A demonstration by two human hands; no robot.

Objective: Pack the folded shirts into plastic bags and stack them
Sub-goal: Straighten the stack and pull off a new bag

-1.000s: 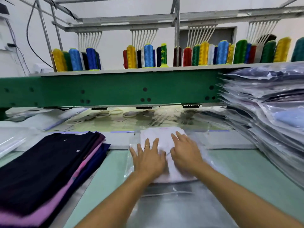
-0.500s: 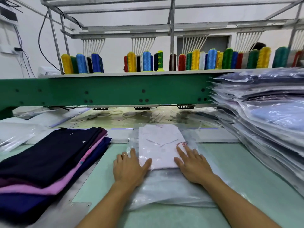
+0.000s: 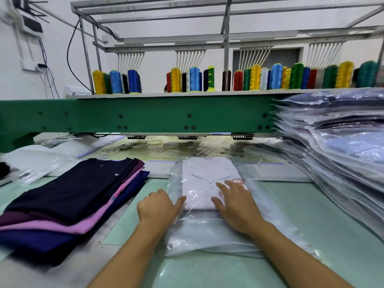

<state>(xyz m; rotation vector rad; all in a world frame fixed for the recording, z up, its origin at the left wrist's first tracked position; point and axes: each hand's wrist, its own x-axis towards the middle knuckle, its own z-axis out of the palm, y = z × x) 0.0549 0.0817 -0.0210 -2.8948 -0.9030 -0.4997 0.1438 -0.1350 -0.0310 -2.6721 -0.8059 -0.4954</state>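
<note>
White folded shirt (image 3: 203, 179) sits inside the clear plastic bag (image 3: 207, 235), under the right hand (image 3: 236, 206), whose fingers lie flat and apart. Left hand (image 3: 158, 206): fingers curled at the bag's left edge, thumb against the shirt's corner; grip on film not discernible.

Bagged white shirt (image 3: 204, 176) under right hand (image 3: 236, 206), beside left hand (image 3: 158, 206)

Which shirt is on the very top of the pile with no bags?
The dark navy shirt; the purple shirt, pink shirt and blue shirt lie under it.
</note>
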